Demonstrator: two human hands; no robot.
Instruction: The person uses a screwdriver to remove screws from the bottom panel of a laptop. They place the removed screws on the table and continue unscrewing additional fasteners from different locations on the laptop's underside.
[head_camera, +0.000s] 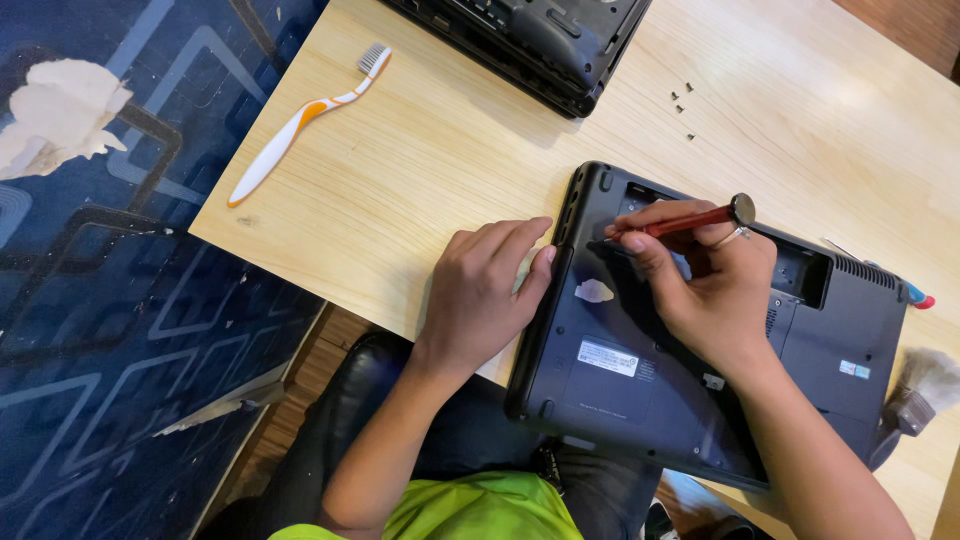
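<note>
A black laptop (620, 370) lies upside down on the light wooden table (430, 170), its near end hanging over the table's edge. My right hand (715, 280) grips a red-handled screwdriver (695, 219), with the tip down on the laptop's underside near its far left corner. My left hand (485, 290) rests flat on the table against the laptop's left edge, fingers together, holding nothing.
A second dark laptop (530, 40) lies at the table's far edge. Several tiny screws (685, 97) lie loose beyond my right hand. A white and orange toothbrush (300, 125) is at the left, and a brush (920, 390) sits at the right by the laptop.
</note>
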